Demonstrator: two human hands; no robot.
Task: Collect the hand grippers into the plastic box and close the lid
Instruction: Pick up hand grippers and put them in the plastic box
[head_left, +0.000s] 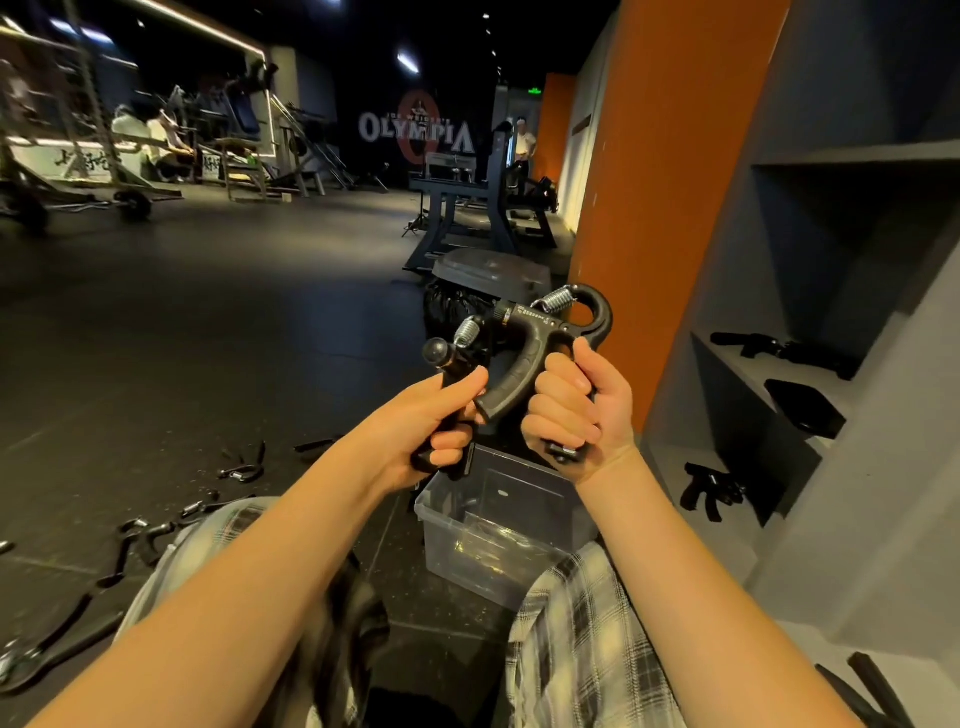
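Left hand (441, 415) gripped one black spring-loaded hand gripper (441, 356) and right hand (576, 410) gripped a second black gripper (524, 314), both just above the open clear plastic box (447, 535). Looked early: loose black grippers (244, 470) lay left of the left hand, more on grey shelves (748, 364) to the right; lid not identifiable.

Dim gym hall, ceiling lights (408, 61) and a light strip (208, 27) blown out against black, warm light on the near foreground, shelves (878, 153) in shadow, far machines (244, 171) soft, wide-angle bending at edges
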